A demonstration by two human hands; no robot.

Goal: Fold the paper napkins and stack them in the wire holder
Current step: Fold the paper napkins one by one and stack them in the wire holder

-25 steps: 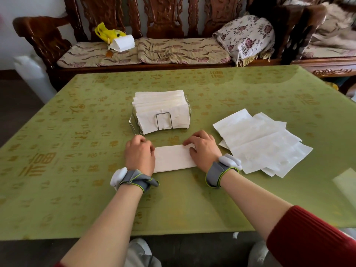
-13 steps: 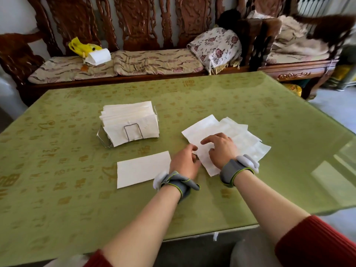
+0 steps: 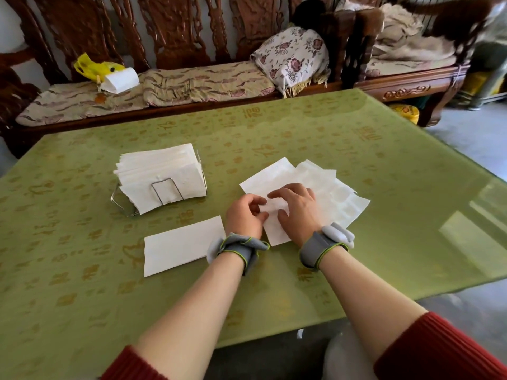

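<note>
Far left on the green table (image 3: pixel 384 160), the wire holder (image 3: pixel 122 200) sits packed with folded napkins (image 3: pixel 162 176), its front loop pressed against the white stack. Just nearer the camera, one folded napkin (image 3: pixel 181 244) lies flat on the cloth on its own, its right end tucked close to the grey wrist strap (image 3: pixel 241 249). Now the left hand (image 3: pixel 245 216), fingers curled in, thumb and fingertips closing on the near left edge of the top sheet, a light pinch by the look of it, though the paper between the fingers is hard to make out. Right beside it, almost touching, the right hand (image 3: pixel 297 209) lies palm down with fingers spread on that same sheet, pressing rather than gripping. Under both hands and fanning off to the right, the pile of unfolded napkins (image 3: pixel 329 190), corners splayed at loose angles. Behind it all, a carved wooden bench (image 3: pixel 175 28) with cushions
</note>
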